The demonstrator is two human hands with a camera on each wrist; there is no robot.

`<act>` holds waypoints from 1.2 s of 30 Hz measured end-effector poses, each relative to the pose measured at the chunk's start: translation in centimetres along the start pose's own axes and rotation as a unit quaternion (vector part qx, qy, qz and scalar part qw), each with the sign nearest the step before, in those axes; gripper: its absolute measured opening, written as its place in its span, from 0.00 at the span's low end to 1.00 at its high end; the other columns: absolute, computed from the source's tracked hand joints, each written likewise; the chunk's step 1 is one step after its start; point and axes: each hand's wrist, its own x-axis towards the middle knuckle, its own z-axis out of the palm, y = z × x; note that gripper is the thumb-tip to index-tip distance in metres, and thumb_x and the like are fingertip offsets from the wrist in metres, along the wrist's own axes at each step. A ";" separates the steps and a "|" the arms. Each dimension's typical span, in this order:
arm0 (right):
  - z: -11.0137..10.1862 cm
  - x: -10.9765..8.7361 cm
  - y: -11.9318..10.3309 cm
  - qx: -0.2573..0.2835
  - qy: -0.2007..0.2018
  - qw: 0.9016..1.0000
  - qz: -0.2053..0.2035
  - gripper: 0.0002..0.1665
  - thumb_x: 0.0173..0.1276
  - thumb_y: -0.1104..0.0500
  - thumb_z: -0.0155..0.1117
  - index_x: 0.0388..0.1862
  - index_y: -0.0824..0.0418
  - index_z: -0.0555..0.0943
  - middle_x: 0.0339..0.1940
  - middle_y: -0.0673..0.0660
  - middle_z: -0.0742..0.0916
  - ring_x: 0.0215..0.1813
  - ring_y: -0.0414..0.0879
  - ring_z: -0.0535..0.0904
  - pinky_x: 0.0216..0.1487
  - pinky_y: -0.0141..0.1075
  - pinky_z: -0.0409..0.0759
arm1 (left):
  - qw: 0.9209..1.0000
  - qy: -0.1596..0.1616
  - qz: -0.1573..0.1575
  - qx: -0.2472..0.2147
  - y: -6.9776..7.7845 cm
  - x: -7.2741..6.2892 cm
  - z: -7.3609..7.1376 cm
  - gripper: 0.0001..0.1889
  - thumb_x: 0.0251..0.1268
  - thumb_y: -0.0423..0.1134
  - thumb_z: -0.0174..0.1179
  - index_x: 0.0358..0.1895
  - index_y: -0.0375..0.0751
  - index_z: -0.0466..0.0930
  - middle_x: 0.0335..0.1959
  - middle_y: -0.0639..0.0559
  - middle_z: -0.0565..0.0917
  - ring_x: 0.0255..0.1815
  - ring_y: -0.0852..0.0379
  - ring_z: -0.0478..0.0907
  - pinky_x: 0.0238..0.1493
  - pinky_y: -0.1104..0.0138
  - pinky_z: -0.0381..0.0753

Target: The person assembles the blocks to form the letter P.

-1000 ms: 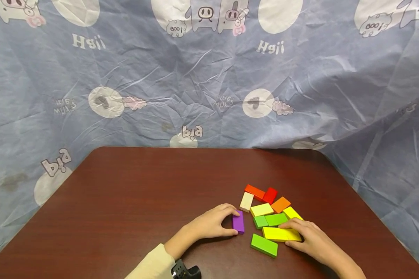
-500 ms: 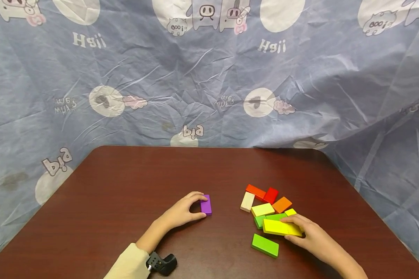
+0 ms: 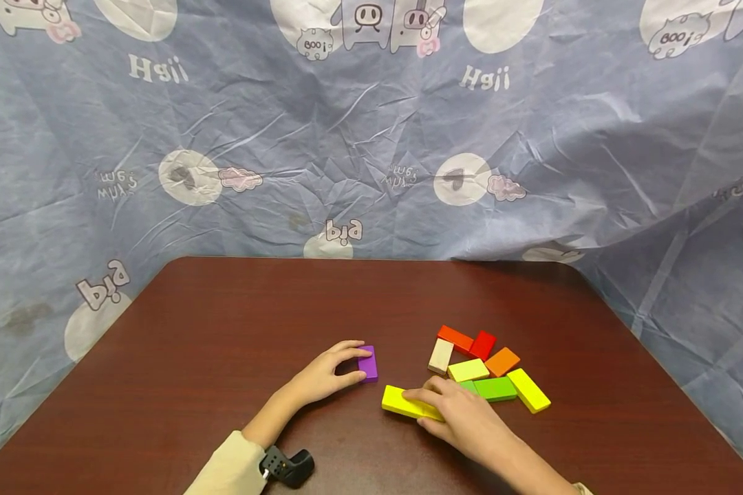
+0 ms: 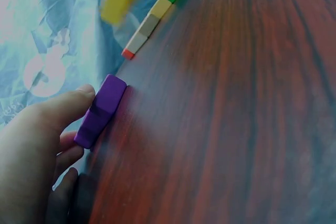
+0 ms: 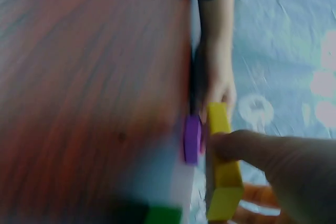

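A purple block [image 3: 369,364] rests on the table, pinched between the thumb and fingers of my left hand [image 3: 323,371]. In the left wrist view the thumb presses the near side of the block and the other fingers lie partly behind it. My right hand [image 3: 470,421] grips a long yellow block [image 3: 397,401] above the table, a little in front and to the right of the purple one. A faint line crosses the yellow block, so I cannot tell if it is one piece or two. Its right end is hidden under the fingers.
Behind the right hand lie a cream block [image 3: 441,356], a pale yellow block [image 3: 468,370], green blocks [image 3: 495,389], another yellow block [image 3: 529,390], an orange block [image 3: 503,362] and red blocks [image 3: 483,345]. A printed cloth [image 3: 347,137] hangs behind the table [image 3: 254,309].
The left hand carried the purple block leftward, then stayed still. The right hand lifted the long yellow block from the group and moved left with it. The front green block is now hidden from view.
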 end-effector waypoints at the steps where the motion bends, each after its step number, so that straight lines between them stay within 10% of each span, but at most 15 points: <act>1: 0.3 0.4 -0.5 -0.003 -0.009 1.000 -0.004 0.21 0.54 0.52 0.68 0.49 0.45 0.79 0.35 0.43 0.78 0.30 0.35 0.71 0.25 0.26 0.69 | 1.000 0.002 0.000 0.000 0.0 0.0 0.0 0.21 0.60 0.51 0.57 0.57 0.53 0.74 0.64 0.49 0.67 0.65 0.48 0.64 0.63 0.49 0.66; 8: 1.9 2.1 -2.4 -0.012 -0.059 0.997 0.044 0.24 0.53 0.51 0.68 0.51 0.47 0.78 0.36 0.47 0.75 0.31 0.39 0.71 0.20 0.29 0.69 | 1.000 0.009 0.002 -0.008 -0.3 -0.1 0.2 0.19 0.60 0.51 0.57 0.54 0.56 0.76 0.64 0.50 0.68 0.65 0.49 0.65 0.62 0.50 0.67; 13: 2.8 2.7 -3.2 0.090 -0.087 0.990 0.068 0.29 0.55 0.45 0.66 0.57 0.50 0.75 0.49 0.51 0.74 0.37 0.43 0.75 0.25 0.35 0.73 | 1.000 0.012 0.007 -0.009 -0.3 -0.1 0.2 0.18 0.60 0.52 0.56 0.53 0.55 0.77 0.63 0.48 0.68 0.64 0.47 0.66 0.61 0.49 0.68; 20: 4.2 3.4 -3.7 0.295 -0.086 0.949 0.074 0.31 0.61 0.52 0.61 0.59 0.67 0.72 0.62 0.61 0.68 0.35 0.34 0.69 0.31 0.23 0.70 | 1.000 0.003 0.000 -0.002 -0.3 0.0 0.1 0.20 0.60 0.52 0.57 0.55 0.54 0.76 0.64 0.48 0.68 0.64 0.47 0.66 0.61 0.49 0.67; 36: 5.4 2.8 -3.7 0.212 -0.026 0.972 0.096 0.28 0.59 0.46 0.62 0.54 0.59 0.73 0.51 0.51 0.76 0.42 0.39 0.75 0.35 0.28 0.75 | 0.999 -0.021 -0.027 -0.016 0.3 -0.3 0.0 0.23 0.55 0.54 0.60 0.55 0.56 0.74 0.67 0.53 0.64 0.68 0.48 0.60 0.64 0.47 0.63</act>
